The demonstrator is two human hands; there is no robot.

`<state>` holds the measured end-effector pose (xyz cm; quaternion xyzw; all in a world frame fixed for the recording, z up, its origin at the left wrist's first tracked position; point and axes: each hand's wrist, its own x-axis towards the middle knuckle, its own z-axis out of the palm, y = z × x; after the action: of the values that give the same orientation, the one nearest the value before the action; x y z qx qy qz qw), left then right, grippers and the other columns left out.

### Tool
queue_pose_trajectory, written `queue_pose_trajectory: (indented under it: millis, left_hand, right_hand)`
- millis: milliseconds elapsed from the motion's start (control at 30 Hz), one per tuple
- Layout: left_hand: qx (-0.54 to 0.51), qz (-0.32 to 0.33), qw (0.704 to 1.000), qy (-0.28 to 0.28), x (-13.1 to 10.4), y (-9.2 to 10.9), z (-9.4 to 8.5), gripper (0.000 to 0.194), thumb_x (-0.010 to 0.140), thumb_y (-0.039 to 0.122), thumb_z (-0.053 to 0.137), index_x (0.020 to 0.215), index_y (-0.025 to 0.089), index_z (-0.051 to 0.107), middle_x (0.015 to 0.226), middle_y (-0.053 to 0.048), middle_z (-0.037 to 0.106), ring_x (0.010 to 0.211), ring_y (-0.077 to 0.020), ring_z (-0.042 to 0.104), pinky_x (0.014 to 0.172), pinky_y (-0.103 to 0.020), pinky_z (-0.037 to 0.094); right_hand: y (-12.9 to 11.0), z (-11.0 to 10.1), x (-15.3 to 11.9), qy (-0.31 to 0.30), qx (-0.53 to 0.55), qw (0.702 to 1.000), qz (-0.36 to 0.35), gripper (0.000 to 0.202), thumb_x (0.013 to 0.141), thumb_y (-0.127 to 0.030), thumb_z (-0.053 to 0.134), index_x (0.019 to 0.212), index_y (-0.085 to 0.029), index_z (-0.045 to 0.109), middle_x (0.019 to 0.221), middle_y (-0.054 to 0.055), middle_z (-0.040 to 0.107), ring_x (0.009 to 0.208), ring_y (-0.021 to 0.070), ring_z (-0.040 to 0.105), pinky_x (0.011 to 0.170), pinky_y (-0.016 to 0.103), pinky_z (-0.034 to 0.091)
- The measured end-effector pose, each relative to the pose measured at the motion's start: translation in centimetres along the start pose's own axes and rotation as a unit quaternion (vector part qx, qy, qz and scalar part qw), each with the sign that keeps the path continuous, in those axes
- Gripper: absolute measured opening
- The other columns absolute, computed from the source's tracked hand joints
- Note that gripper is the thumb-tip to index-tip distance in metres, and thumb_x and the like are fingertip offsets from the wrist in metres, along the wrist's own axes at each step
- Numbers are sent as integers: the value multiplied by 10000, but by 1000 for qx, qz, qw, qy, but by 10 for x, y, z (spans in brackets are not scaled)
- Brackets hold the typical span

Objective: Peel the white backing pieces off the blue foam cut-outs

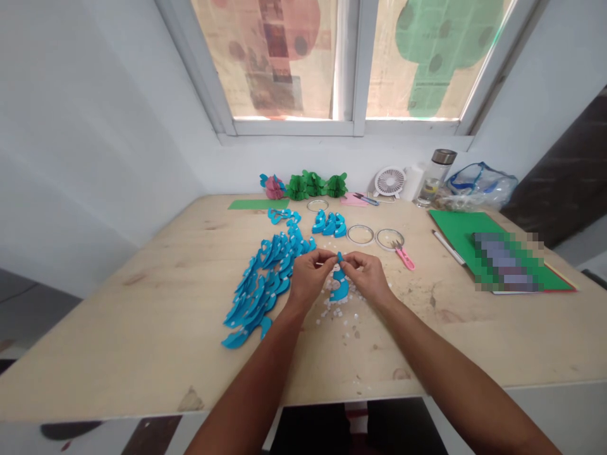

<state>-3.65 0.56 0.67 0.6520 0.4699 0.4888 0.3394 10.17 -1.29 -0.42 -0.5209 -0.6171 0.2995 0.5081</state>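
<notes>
A curved blue paper cutout (339,291) with small white tape squares hangs between my hands, above the table. My left hand (310,273) pinches its top end between thumb and forefinger. From the other side my right hand (366,273) pinches the same top end, the fingertips of both hands almost touching. Left of my left hand lies a long heap of similar blue cutouts (265,278), dotted with white bits. Behind my hands sits a small group of blue cutouts (329,224). White paper scraps (348,314) are scattered below the piece.
Tape rolls (360,234) and pink-handled snips (404,255) lie beyond my right hand. At right are a pen (448,246) and a green sheet (462,222) with a blurred object on it. Green paper ornaments (313,184), a fan (389,182) and a glass bottle (434,178) line the wall.
</notes>
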Motion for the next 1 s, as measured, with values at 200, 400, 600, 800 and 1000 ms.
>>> queue_pose_trajectory:
  millis: [200,400,600,800,1000]
  left_hand:
    - [194,102,975,25,-7,5,4,142,748,184,531,727,173,671,732,-51,695,698,-172,620,668,-273,456]
    - [178,81,980,33,-6,6,5,137,747,190,522,705,175,651,704,-35,684,666,-156,610,640,-252,449]
    - [6,-29,999,24,0,2,3,155,726,257,544,664,147,635,635,-13,673,560,-127,592,529,-219,453]
    - [10,-30,999,34,4,-5,0,106,688,196,552,694,149,647,715,-28,697,623,-138,622,553,-223,471]
    - [77,-1,997,-17,5,-10,-3,168,725,242,536,649,160,661,621,-19,677,590,-149,614,575,-248,464]
  right_hand:
    - [1,1,0,0,1,1000,5,200,718,-293,552,714,-135,674,538,-5,562,511,105,473,499,206,384]
    - [4,2,1,2,18,1000,15,214,712,-316,567,715,-136,682,532,-7,560,497,100,462,467,197,359]
    - [13,4,3,-13,113,991,78,257,686,-379,613,719,-130,664,525,-17,547,452,87,443,436,200,348]
    - [16,5,5,11,178,977,113,219,652,-346,655,701,-132,649,553,-7,589,459,98,488,462,216,375]
    - [16,1,6,38,191,975,106,198,648,-315,662,718,-130,652,559,-7,595,474,96,496,476,210,374]
